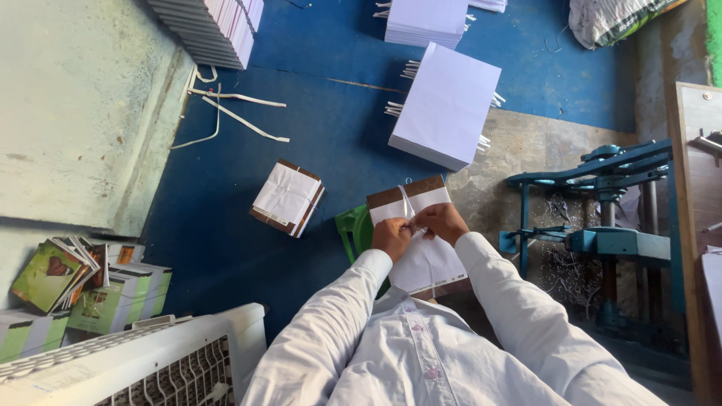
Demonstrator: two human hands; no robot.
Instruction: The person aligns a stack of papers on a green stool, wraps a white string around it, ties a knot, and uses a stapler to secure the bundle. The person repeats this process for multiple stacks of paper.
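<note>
Floor covering [301, 113]: a blue sheet spreads over most of the frame, from top centre down to the lower middle; bare grey floor shows at right of centre.
Wall [75, 105]: pale green, fills the upper left.
Machine [602, 225]: a blue-green metal frame stands at the right, with scraps beneath it.
White grille [150, 361]: a white plastic casing with a grid face sits at lower left.
White paper stacks [447, 105]: one large stack lies at upper centre, with white strips poking out at its sides; another sits just above it at the top edge.
Booklets [83, 289]: green-covered piles lean at the far left.
Tied bundle [288, 197]: a small brown-edged packet crossed with white string lies on the blue sheet, left of centre.
Bundle in hand [421, 240]: a white-faced, brown-edged packet at frame centre, resting over a green stool [353, 229].
White string [406, 201]: runs up over the bundle's top.
Left hand [392, 237]: fingers clenched, pinching the string on the bundle.
Right hand [444, 222]: fingers clenched on the same string, touching the left hand.
</note>
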